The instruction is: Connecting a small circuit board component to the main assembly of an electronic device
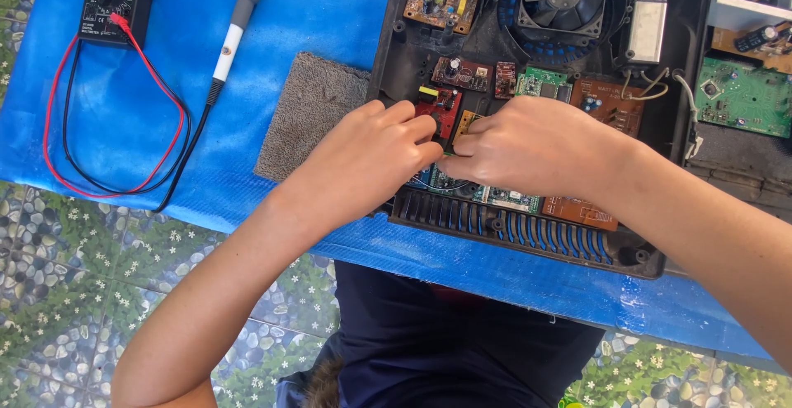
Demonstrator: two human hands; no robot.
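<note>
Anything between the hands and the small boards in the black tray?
Nothing visible. Left hand and right hand already meet fingertip to fingertip over the small boards inside the black tray; what they pinch is hidden.

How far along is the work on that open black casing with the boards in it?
Done: the black casing lies open, with several small circuit boards set inside. In hand: the left hand and right hand meet over one small part, hidden by the fingers. Left: the soldering iron and multimeter lie aside, untouched.
</note>
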